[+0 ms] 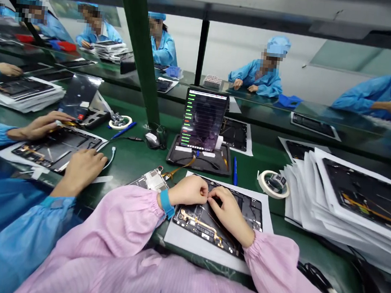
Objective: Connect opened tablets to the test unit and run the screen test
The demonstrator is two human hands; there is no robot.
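An opened tablet housing (205,225) lies on a white sheet (186,242) in front of me, with copper-coloured flex cables and small boards showing along its near side. Over its middle, my left hand (191,190), with a blue band at the wrist, has its fingers pinched together. My right hand (226,207) meets it there, thumb and fingertips also closed. Whatever lies between the fingertips is too small or hidden to make out. Just left of the housing sits a bare circuit board (152,179) with an orange flex cable (179,168) running to a display stand.
A lit screen (203,122) stands in a black tray (197,163) behind the housing. To the right are a blue pen (235,171), a tape roll (274,184) and a tall stack of papered housings (349,202). At left, a co-worker's hands (82,168) rest on another housing.
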